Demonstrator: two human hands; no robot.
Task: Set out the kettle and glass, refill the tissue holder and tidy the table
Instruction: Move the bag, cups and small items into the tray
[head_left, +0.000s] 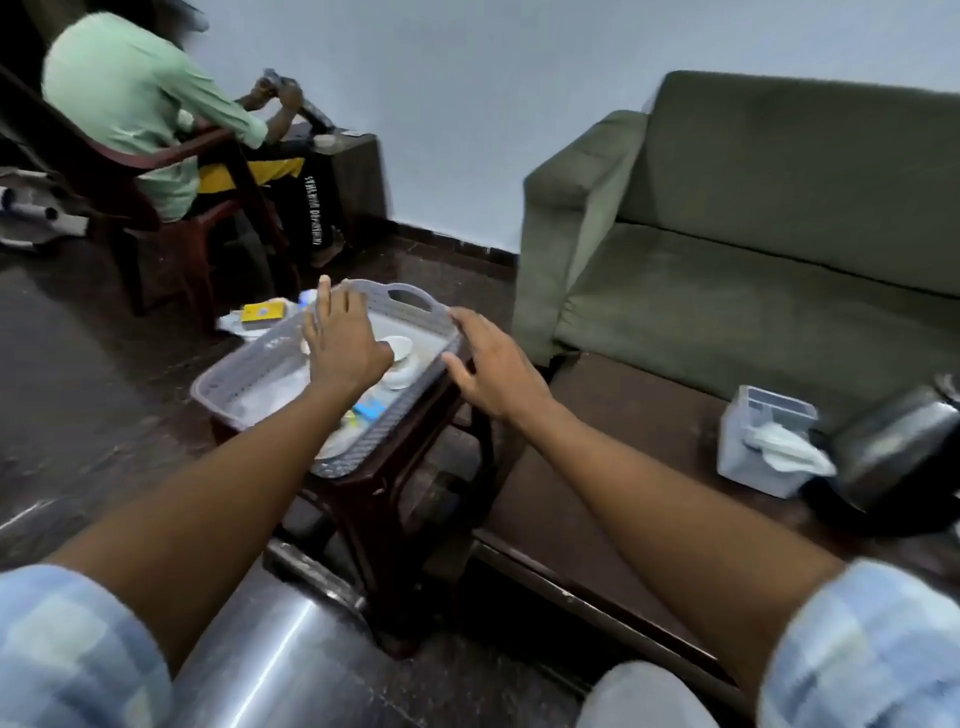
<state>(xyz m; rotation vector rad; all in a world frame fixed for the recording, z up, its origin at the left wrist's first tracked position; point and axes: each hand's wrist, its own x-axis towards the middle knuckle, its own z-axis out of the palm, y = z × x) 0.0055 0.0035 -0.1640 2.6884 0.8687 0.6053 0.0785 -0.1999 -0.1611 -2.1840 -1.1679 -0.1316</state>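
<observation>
Kettle (898, 447) cut off at right; both hands' grip released; tray (249, 384) contents blurred.

Dim, motion-blurred, wide-angle edge distortion

No legible text anywhere.

The person wears a shirt with short sleeves in a pale blue and white check, the fabric showing as soft blocks of light blue, grey-blue and off-white. The left sleeve (72, 649) and the right sleeve (862, 654) both end above the elbow, leaving the forearms bare down to the left hand (345, 338) and the right hand (493, 369). No watch, ring or band shows on either wrist or on the fingers that can be seen.
</observation>
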